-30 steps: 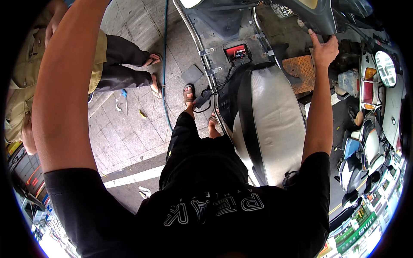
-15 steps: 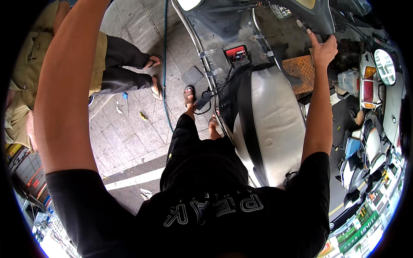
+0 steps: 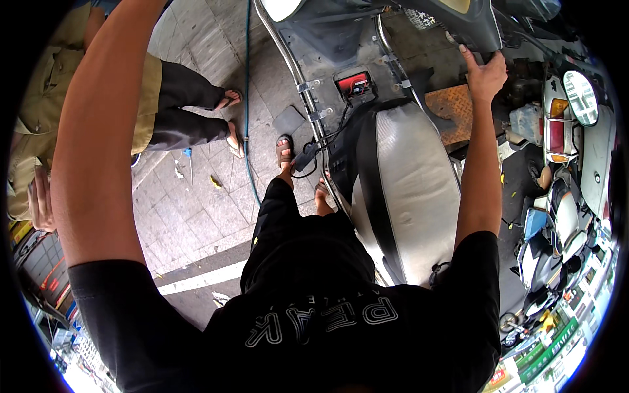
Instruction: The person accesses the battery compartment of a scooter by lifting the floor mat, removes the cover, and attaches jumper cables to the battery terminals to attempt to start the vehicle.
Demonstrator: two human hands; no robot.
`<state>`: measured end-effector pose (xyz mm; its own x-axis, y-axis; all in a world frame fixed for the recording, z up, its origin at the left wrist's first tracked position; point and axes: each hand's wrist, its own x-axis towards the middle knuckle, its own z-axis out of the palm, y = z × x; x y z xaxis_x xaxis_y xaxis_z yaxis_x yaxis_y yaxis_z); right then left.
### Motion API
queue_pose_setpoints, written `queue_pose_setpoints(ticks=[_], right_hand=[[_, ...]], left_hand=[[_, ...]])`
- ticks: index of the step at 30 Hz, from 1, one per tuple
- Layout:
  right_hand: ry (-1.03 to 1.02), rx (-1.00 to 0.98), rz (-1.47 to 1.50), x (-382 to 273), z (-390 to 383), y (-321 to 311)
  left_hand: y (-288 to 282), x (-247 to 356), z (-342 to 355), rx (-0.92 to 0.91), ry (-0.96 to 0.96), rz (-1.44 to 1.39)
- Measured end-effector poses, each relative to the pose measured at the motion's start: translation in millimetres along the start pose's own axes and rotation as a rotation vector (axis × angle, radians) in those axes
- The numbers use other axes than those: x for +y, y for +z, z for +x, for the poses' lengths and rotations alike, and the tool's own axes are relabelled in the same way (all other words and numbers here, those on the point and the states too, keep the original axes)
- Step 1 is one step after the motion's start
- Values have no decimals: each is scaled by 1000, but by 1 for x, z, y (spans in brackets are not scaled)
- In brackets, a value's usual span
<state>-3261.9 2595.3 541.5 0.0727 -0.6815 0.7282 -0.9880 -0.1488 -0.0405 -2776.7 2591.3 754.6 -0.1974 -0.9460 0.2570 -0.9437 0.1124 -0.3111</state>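
Observation:
A scooter (image 3: 419,190) with a silver-and-black seat stands in front of me, slightly to the right. Its floorboard is stripped to the metal frame, and a red battery (image 3: 354,85) sits in an opening there. My right hand (image 3: 486,73) is closed at the lower corner of the scooter's dark grey plastic cover (image 3: 477,29), thumb against it and fingers curled at its edge. My left forearm (image 3: 98,137) reaches up and forward past the top of the picture, so the left hand is out of sight. A black box on a cable (image 3: 304,158) hangs beside the frame rail.
To the left stands another person in a tan shirt (image 3: 39,118), dark trousers and flip-flops. A blue hose (image 3: 247,98) crosses the pavement, with a blue-handled screwdriver (image 3: 189,157) lying nearby. A rusty metal plate (image 3: 452,114) and parked scooters (image 3: 563,131) are on the right.
My view has shifted slightly, so the scooter appears a little further left. The right hand stays at the cover's corner. The other person's hand at the left shows more fully.

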Motion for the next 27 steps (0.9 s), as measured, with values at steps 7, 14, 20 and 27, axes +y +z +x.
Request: queue_pose_setpoints(ticks=[7,14,20,27], right_hand=[[-11,5,16,-6,2,-2],[5,5,8,-12,3,-2],[64,-10,75,-32,5,-6],[104,34,131,-16,-2,-15]], left_hand=[[-6,1,1,-73,-45,-28],[31,-40,14,-18,21,60],[48,-52,13,-29,-32,-67],[68,-44,22,52,45,-195]])
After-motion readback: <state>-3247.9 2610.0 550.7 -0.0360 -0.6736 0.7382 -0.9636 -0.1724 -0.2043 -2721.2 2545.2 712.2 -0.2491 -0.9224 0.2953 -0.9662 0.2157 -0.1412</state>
